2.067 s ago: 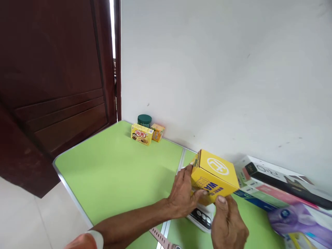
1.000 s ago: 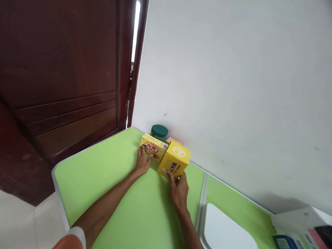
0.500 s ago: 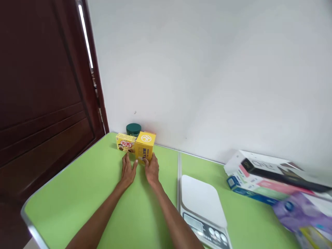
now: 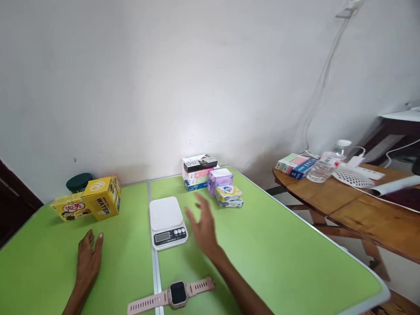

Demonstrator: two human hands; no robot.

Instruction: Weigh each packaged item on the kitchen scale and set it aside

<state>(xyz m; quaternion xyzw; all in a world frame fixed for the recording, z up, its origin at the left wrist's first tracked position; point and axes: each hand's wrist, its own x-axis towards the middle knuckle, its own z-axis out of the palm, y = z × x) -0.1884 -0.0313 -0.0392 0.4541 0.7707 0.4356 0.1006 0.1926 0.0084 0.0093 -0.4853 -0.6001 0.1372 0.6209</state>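
My left hand (image 4: 88, 258) is over the left part of the green table, thumb apart from the fingers, holding nothing. Just beyond it a yellow box marked WATER (image 4: 102, 203) stands beside a flatter yellow snack box (image 4: 72, 205). A dark green lidded jar (image 4: 78, 183) shows partly behind them. My right hand (image 4: 204, 225), slightly blurred, hovers with spread fingers just right of a white kitchen scale (image 4: 166, 214) and touches nothing that I can see. Nearer to me, a pink-strapped smartwatch (image 4: 178, 294) lies across the table's seam.
At the back of the green table (image 4: 262, 258) stand stacked flat boxes (image 4: 198, 170), a purple soft pack (image 4: 220, 178) and small yellow-and-white boxes (image 4: 229, 194). A wooden table (image 4: 370, 210) on the right bears a water bottle (image 4: 328, 162), more boxes (image 4: 295, 165) and cables.
The yellow WATER box was carried left, set beside the snack box and let go. Both hands have drawn back, the right one over towards the scale. My view has swung right.
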